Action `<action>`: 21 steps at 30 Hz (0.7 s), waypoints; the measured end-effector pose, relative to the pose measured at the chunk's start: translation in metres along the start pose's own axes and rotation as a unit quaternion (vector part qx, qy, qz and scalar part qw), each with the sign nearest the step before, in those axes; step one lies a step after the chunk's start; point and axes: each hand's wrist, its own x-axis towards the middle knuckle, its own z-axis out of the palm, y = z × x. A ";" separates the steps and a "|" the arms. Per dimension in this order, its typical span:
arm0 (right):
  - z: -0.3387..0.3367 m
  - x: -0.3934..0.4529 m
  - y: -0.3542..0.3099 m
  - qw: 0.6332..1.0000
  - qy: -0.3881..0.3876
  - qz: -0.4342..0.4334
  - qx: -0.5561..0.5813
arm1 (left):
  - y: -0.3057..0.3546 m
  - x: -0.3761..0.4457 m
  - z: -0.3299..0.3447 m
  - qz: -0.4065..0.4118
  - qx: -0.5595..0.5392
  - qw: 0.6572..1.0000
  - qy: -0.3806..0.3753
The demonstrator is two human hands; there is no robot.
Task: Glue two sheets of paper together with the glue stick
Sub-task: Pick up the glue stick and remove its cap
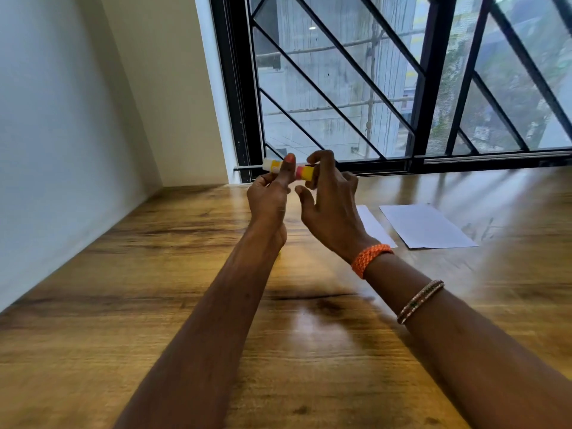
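Observation:
A yellow, pink and white glue stick (301, 172) is held level in the air above the wooden table (154, 274). My left hand (270, 196) grips its left part, thumb across the tube. My right hand (331, 202) pinches its right end with the fingertips; whether a cap is on that end is hidden. Two white sheets of paper lie flat on the table to the right: one (425, 226) in full view, the other (373, 226) partly hidden behind my right wrist.
A white wall (62, 119) borders the table on the left. A large window with black diagonal bars (402, 88) runs along the table's far edge. An orange band and a bangle sit on my right wrist.

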 end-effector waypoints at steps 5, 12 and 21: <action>-0.007 0.001 0.007 0.968 0.031 -0.069 -0.238 | 0.001 -0.004 0.001 -0.015 0.007 1.000 0.008; -0.011 0.007 0.001 0.983 -0.010 0.076 -0.166 | 0.001 0.000 0.000 -0.013 0.010 0.999 -0.033; -0.012 0.015 -0.004 0.890 -0.033 0.367 0.269 | -0.004 -0.001 -0.001 0.011 0.037 0.997 -0.073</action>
